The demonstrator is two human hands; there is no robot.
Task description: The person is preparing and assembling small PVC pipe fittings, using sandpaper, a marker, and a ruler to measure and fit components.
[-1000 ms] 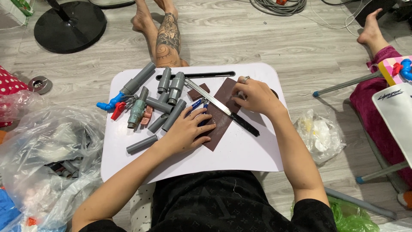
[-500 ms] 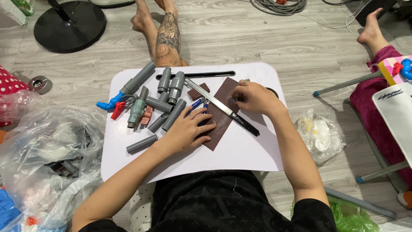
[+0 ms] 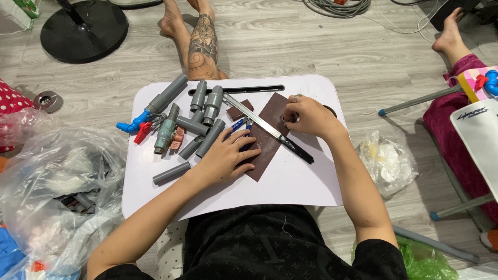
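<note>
A white lap table (image 3: 290, 181) stands in front of me. My left hand (image 3: 225, 158) lies flat with fingers spread, pressing on the near end of a brown sandpaper sheet (image 3: 264, 148). My right hand (image 3: 311, 118) pinches a small grey ring-shaped piece (image 3: 287, 119) against the sheet's far end. A long knife (image 3: 259, 120) with a black handle lies diagonally across the sandpaper between my hands. Several grey pipe pieces (image 3: 212, 103) and a blue-and-red valve (image 3: 129, 126) lie on the table's left half.
A small brown scrap (image 3: 239, 109) lies by the knife tip. Clear plastic bags (image 3: 52, 181) are heaped at the left, another bag (image 3: 386, 161) at the right. Another person's tattooed leg (image 3: 199, 46) reaches the table's far edge. A black round base (image 3: 83, 31) stands at the far left.
My right hand has shifted slightly over the sandpaper's far end while pinching the small piece. The left hand stays pressed on the sheet.
</note>
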